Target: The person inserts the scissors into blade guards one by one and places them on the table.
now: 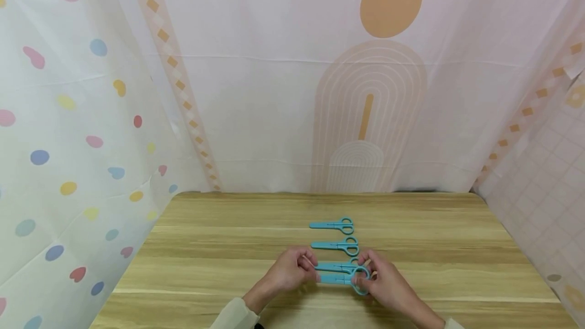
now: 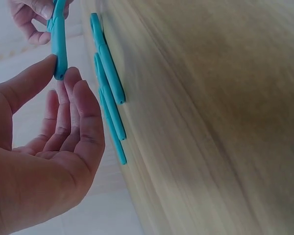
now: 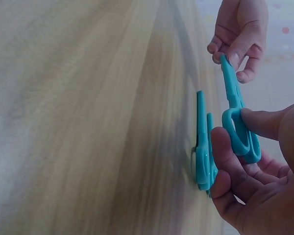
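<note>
A pair of light-blue scissors with a matching blade cover is held level above the table between both hands. My left hand pinches the tip of the cover between thumb and fingertips. At the other end, my right hand grips the finger loops. Just beyond the held pair, matching scissors lie on the table, partly hidden by it in the head view. Farther back lie a second pair and a third pair, roughly parallel, tips to the left.
The wood-grain table runs back to a pale patterned curtain. A dotted curtain hangs on the left and a checked cloth on the right.
</note>
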Tool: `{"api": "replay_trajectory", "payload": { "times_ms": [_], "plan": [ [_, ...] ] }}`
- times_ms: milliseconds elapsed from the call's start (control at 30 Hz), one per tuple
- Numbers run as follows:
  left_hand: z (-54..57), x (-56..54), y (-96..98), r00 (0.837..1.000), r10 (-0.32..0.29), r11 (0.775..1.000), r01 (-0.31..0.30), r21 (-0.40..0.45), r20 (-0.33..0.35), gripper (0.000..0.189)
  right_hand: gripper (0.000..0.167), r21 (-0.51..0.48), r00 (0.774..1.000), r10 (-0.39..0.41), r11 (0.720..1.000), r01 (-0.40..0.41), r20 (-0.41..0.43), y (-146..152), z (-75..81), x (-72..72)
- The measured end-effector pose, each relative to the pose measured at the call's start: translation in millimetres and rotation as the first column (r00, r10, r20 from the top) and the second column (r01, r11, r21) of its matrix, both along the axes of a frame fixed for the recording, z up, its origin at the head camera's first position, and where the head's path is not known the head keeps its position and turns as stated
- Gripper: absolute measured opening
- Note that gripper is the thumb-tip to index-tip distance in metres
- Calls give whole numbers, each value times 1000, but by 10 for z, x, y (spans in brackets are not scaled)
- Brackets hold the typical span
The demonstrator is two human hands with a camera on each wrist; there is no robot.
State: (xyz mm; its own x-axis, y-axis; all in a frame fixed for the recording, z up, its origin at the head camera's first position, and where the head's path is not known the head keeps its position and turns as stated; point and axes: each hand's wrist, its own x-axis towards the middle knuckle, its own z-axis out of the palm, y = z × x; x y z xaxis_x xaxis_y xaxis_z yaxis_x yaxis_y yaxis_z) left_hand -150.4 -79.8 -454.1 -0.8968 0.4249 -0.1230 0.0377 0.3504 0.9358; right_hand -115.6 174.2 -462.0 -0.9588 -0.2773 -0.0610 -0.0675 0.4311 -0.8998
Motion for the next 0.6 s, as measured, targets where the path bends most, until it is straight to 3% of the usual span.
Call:
{"api": "replay_trajectory", "payload": {
  "times_ms": [267,600],
  "plan": [
    [-10,36,-9,997,-15,1000,17,-24,80,22,37,75,1000,-2,997,1,10,20,0,56],
    [-39,86,-11,996,-22,999,26,-38,90,25,47,101,994,-16,995,5,104,28,-33,107]
  ]
}}
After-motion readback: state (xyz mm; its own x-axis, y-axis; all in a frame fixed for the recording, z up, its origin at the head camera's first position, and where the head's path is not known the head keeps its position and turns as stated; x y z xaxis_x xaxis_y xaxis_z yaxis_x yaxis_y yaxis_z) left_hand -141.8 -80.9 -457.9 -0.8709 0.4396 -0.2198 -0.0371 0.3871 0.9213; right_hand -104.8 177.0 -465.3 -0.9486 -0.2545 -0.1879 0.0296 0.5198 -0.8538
